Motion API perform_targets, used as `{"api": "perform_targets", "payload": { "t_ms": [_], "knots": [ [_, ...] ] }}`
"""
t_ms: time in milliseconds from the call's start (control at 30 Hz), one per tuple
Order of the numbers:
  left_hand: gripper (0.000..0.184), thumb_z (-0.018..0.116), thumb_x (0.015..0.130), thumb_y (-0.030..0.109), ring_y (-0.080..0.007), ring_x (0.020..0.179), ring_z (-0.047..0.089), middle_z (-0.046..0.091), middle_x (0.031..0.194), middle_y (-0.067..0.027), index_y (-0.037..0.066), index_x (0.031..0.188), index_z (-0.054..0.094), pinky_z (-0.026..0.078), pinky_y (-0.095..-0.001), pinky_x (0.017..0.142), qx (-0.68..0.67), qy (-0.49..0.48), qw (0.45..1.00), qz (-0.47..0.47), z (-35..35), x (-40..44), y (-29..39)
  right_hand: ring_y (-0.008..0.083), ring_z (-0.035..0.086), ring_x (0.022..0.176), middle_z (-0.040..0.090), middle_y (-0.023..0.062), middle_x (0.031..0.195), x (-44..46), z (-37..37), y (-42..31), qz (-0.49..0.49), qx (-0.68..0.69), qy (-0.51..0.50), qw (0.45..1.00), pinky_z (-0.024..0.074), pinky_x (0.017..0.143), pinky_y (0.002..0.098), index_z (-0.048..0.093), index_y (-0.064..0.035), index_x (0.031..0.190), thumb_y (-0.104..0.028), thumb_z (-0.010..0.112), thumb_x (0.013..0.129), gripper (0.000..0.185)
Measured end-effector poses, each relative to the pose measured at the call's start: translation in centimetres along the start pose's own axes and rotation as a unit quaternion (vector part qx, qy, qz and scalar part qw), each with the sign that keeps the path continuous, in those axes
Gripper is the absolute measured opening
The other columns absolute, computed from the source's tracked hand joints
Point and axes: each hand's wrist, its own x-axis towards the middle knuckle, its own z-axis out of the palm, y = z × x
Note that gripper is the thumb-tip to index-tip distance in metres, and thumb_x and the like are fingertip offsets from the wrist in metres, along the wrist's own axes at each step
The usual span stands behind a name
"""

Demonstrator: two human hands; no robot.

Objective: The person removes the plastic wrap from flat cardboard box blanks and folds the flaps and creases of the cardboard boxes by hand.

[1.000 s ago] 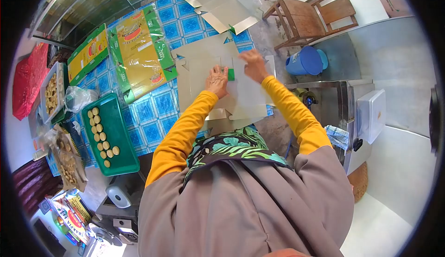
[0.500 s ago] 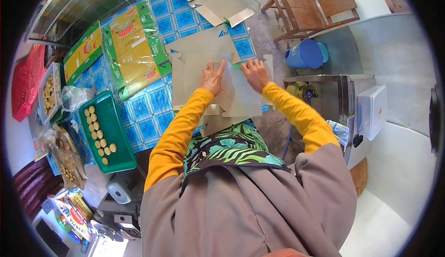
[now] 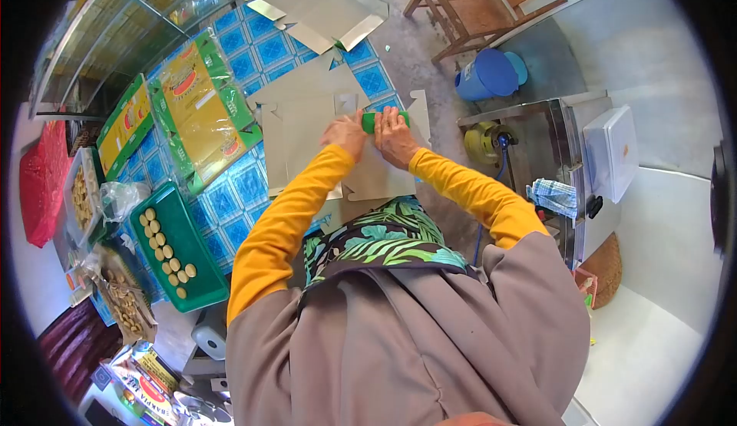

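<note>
A flattened cardboard box [image 3: 295, 138] lies plain side up on the blue tiled-pattern tablecloth [image 3: 230, 199]. At its far edge a green flap [image 3: 369, 123] is folded up. My right hand [image 3: 396, 140] has its fingers laid together over this green flap. Close to its left end is my left hand [image 3: 345, 134], fingers bent and slightly blurred; whether they grip anything is unclear. Another plain cardboard sheet [image 3: 307, 79] lies beneath and beyond the box.
On the left are a green tray [image 3: 201, 284] of round pastries, printed green-yellow boxes [image 3: 196, 107] and a plastic container [image 3: 94, 211]. More cardboard [image 3: 318, 4] lies at the far edge. A wooden chair [image 3: 468, 4] and blue bin [image 3: 487, 75] stand right.
The view has shifted. My left hand has moved from lying spread on the cardboard to the green flap's left end. My right hand has come down onto the flap, which now stands folded.
</note>
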Motion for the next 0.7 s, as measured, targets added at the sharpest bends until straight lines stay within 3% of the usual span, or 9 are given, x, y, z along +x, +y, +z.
{"api": "perform_targets", "payload": {
  "t_ms": [33, 67, 100, 267, 367, 433, 467, 533, 700],
  "knots": [
    [0.078, 0.061, 0.085, 0.020, -0.0502, 0.099, 0.056, 0.052, 0.117, -0.0283, 0.010, 0.150, 0.019, 0.046, -0.0712, 0.075, 0.004, 0.008, 1.000, -0.004, 0.8, 1.0, 1.7, 0.0521, 0.053, 0.110, 0.051, 0.0417, 0.119, 0.5, -1.1, 0.6, -0.030, 0.050, -0.031, 0.998, 0.0450, 0.092, 0.0511, 0.044, 0.0188, 0.126, -0.012, 0.052, 0.079, 0.057],
    [0.076, 0.061, 0.085, 0.020, -0.0511, 0.101, 0.056, 0.050, 0.120, -0.0317, 0.004, 0.148, 0.021, 0.048, -0.0681, 0.074, 0.076, -0.005, 0.994, -0.081, 1.9, 3.1, 4.0, 0.0441, 0.056, 0.107, 0.058, 0.0310, 0.114, 2.4, -3.1, 2.6, -0.012, 0.168, -0.178, 0.970, 0.0464, 0.090, 0.0472, 0.053, 0.0078, 0.123, -0.016, 0.057, 0.075, 0.054],
    [0.074, 0.060, 0.085, 0.019, -0.0520, 0.104, 0.056, 0.049, 0.124, -0.0351, -0.001, 0.147, 0.024, 0.051, -0.0649, 0.072, 0.143, -0.020, 0.977, -0.155, 2.2, 4.3, 5.4, 0.0441, 0.056, 0.107, 0.058, 0.0310, 0.114, 3.4, -2.5, 4.8, -0.009, 0.161, -0.172, 0.972, 0.0464, 0.090, 0.0472, 0.053, 0.0078, 0.123, -0.016, 0.057, 0.075, 0.054],
    [0.059, 0.059, 0.085, 0.017, -0.0526, 0.111, 0.053, 0.039, 0.144, -0.0243, 0.003, 0.140, 0.042, 0.049, -0.0684, 0.072, 0.211, -0.058, 0.974, -0.061, 0.0, 2.5, 4.7, 0.0295, 0.059, 0.107, 0.066, 0.0101, 0.106, 2.6, 1.7, 13.7, 0.029, 0.307, -0.088, 0.947, 0.0475, 0.087, 0.0429, 0.063, -0.0124, 0.114, -0.012, 0.058, 0.069, 0.045],
    [0.056, 0.055, 0.088, 0.020, -0.0540, 0.116, 0.048, 0.051, 0.131, -0.0270, -0.006, 0.137, 0.042, 0.048, -0.0683, 0.077, 0.155, -0.079, 0.984, 0.037, -2.1, 1.3, 2.0, 0.0316, 0.061, 0.102, 0.066, 0.0133, 0.100, 3.4, -1.3, 13.7, -0.028, 0.222, -0.162, 0.961, 0.0470, 0.086, 0.0419, 0.064, -0.0093, 0.105, -0.010, 0.060, 0.070, 0.035],
    [0.037, 0.061, 0.076, 0.007, -0.0427, 0.105, 0.058, 0.054, 0.126, -0.0225, 0.006, 0.112, 0.066, 0.054, -0.0471, 0.076, 0.032, -0.060, 0.993, 0.096, -2.9, 0.5, 0.0, 0.0309, 0.061, 0.098, 0.065, 0.0127, 0.097, 4.2, -0.9, 12.7, -0.061, 0.210, -0.109, 0.970, 0.0465, 0.085, 0.0416, 0.063, -0.0084, 0.102, -0.008, 0.060, 0.070, 0.032],
    [0.037, 0.061, 0.076, 0.007, -0.0427, 0.105, 0.058, 0.054, 0.126, -0.0225, 0.006, 0.112, 0.066, 0.054, -0.0471, 0.076, 0.029, -0.065, 0.993, 0.093, -3.1, -0.6, -0.3, 0.0303, 0.061, 0.095, 0.064, 0.0121, 0.093, 4.5, -0.4, 12.1, -0.087, 0.196, -0.055, 0.975, 0.0459, 0.084, 0.0412, 0.062, -0.0075, 0.099, -0.006, 0.061, 0.070, 0.029],
    [0.033, 0.060, 0.071, 0.003, -0.0355, 0.099, 0.057, 0.057, 0.106, -0.0205, 0.004, 0.103, 0.065, 0.053, -0.0411, 0.076, 0.013, 0.149, 0.985, 0.085, -3.6, -3.4, -0.5, 0.0298, 0.061, 0.094, 0.063, 0.0121, 0.091, 5.4, -0.6, 10.9, -0.100, 0.184, -0.058, 0.976, 0.0461, 0.083, 0.0410, 0.062, -0.0074, 0.096, -0.005, 0.060, 0.070, 0.026],
    [0.030, 0.060, 0.071, 0.002, -0.0323, 0.100, 0.054, 0.055, 0.102, -0.0185, 0.005, 0.100, 0.064, 0.048, -0.0424, 0.084, -0.144, 0.385, 0.909, 0.070, -3.1, -2.3, 0.1, 0.0326, 0.063, 0.089, 0.065, 0.0141, 0.087, 7.3, -1.2, 11.3, -0.049, 0.251, 0.012, 0.967, 0.0494, 0.078, 0.0429, 0.065, -0.0103, 0.085, -0.006, 0.057, 0.072, 0.016]
  ]
}}
